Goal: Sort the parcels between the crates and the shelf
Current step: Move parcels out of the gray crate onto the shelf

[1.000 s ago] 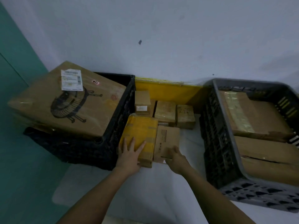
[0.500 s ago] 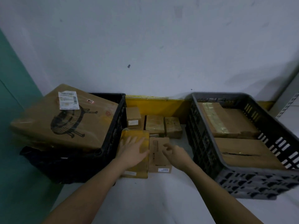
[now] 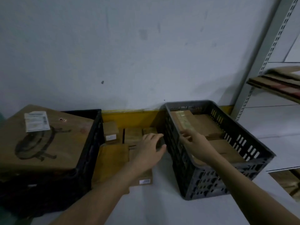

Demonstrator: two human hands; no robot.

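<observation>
Reaching forward, the left hand (image 3: 150,147) hovers with fingers loosely spread over the small brown cardboard parcels (image 3: 134,137) lying on the floor between the two crates, holding nothing. The right hand (image 3: 195,143) hangs over the near wall of the grey slotted plastic crate (image 3: 211,181), fingers relaxed and empty, above the flat brown boxes (image 3: 206,125) inside it. On the black plastic crate (image 3: 90,143) to the left rests a large cardboard box with a white label (image 3: 48,143). A grey metal shelf (image 3: 266,59) holding flattened cardboard stands at the right
</observation>
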